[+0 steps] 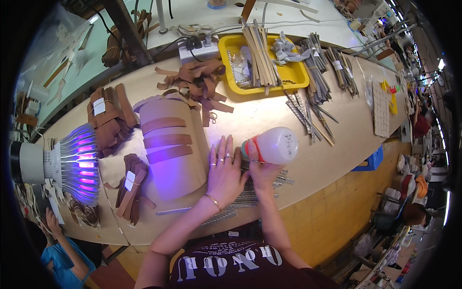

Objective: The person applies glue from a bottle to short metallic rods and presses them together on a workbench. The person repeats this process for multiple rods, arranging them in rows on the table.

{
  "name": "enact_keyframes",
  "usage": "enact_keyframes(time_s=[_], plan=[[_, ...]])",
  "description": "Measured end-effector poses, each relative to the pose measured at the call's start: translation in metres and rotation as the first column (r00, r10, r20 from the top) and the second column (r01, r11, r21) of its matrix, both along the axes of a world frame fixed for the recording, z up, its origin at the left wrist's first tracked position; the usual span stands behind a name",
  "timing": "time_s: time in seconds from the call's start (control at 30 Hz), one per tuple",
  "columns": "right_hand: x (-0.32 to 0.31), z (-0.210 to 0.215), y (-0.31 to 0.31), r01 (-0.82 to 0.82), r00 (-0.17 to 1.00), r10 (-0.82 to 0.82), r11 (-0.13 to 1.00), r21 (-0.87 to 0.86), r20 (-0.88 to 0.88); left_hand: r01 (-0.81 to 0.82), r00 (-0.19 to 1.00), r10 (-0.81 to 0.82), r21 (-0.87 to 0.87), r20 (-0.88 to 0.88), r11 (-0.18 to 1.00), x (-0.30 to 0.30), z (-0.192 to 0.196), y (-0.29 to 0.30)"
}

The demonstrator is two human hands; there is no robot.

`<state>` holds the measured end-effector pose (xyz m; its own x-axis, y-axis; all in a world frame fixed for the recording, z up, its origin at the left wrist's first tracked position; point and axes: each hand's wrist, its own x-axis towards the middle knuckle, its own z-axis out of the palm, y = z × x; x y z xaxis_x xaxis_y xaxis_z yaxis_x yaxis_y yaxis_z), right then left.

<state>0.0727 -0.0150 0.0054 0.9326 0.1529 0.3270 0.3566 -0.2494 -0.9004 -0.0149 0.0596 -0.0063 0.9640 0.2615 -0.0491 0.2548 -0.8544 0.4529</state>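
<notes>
My left hand [224, 177] lies with its fingers stretched out over the brown-covered table, beside several narrow grey patterned strips [222, 215]. My right hand [263, 169] is closed around a whitish plastic bottle [281, 144] with a red band. The bottle is tipped, its round base facing up; its other end is hidden, so I cannot tell what it touches. Left of my hands is a tan curved board [179, 176] carrying three brown leather-like strips [168, 140], laid side by side across it.
A yellow tray [236, 89] holding bundled strips stands at the back, with grey strip bundles [317, 86] to its right. Loose brown strips [204, 82] and tied bundles [108, 120] lie behind and left. A finned lamp [79, 164] glows purple at the left. A blue-sleeved person [65, 260] is lower left.
</notes>
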Motion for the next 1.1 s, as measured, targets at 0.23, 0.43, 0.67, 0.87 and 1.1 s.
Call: enact_keyframes(time_s=[0.23,0.43,0.67,0.87,1.1], plan=[[0.006,-0.002,-0.028,0.151,0.988,-0.146,0.981,-0.125,0.047,-0.03,0.996,0.035,0.065,-0.079,0.997,0.007,0.005,-0.012],[0.017,0.001,-0.061,0.313,0.95,-0.312,0.946,-0.09,0.026,-0.023,0.998,0.027,0.073,-0.06,0.997,0.006,0.007,-0.01],[0.029,-0.001,-0.087,0.4,0.915,-0.395,0.915,-0.048,0.081,-0.013,0.999,0.016,0.061,-0.046,0.998,0.005,0.005,-0.006],[0.055,-0.022,-0.134,0.578,0.81,-0.485,0.753,0.315,-0.328,-0.018,0.999,0.017,-0.022,-0.037,1.0,0.003,0.011,0.009],[0.08,-0.025,-0.206,0.514,0.729,0.223,0.445,0.733,-0.647,0.014,0.988,-0.006,-0.048,0.151,0.999,0.023,0.017,0.009]])
